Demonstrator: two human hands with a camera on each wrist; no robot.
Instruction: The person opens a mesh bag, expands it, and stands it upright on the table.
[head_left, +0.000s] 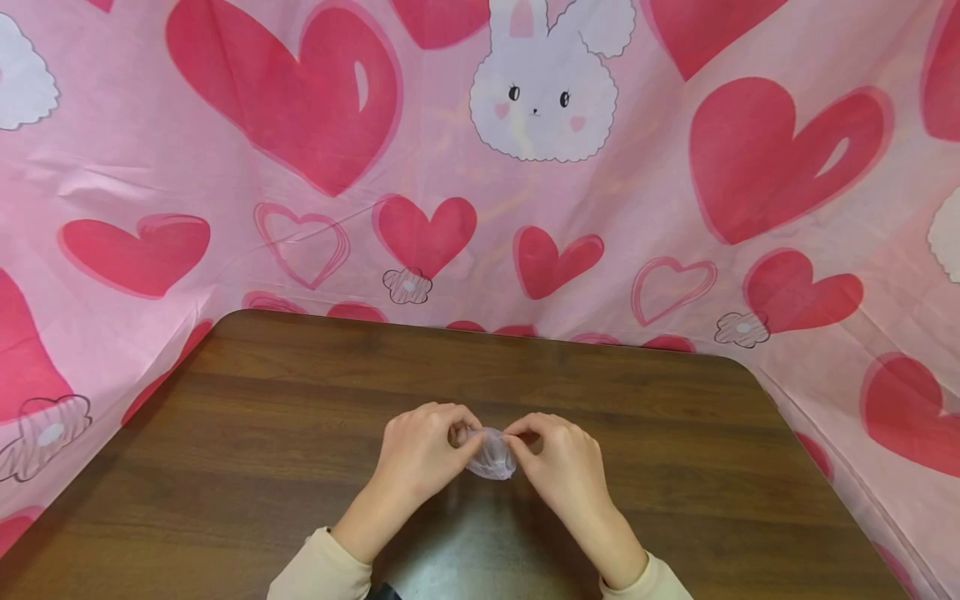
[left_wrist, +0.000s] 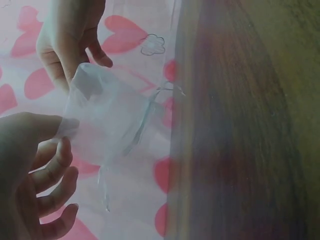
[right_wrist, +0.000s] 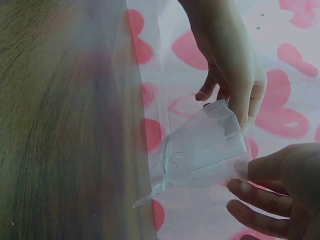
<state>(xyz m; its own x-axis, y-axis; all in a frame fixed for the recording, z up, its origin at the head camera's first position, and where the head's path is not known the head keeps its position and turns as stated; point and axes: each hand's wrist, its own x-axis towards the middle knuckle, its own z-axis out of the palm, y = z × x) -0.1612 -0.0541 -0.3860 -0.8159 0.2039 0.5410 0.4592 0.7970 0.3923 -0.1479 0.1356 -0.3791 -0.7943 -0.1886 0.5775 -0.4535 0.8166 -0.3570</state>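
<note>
A small sheer white drawstring pouch hangs between both hands, above the table. My left hand pinches one corner of it between thumb and forefinger, the other fingers loosely bent in the left wrist view. On the opposite side my right hand pinches another corner the same way. The pouch's thin ribbon gathers the fabric at the end away from my fingers, and its loose tails dangle. Through the translucent cloth of the pouch a fold or flat edge shows in the right wrist view.
The dark brown wooden table has rounded far corners. Behind and beside it hangs a pink cloth printed with red hearts and a white rabbit. Beige sleeves cover my forearms.
</note>
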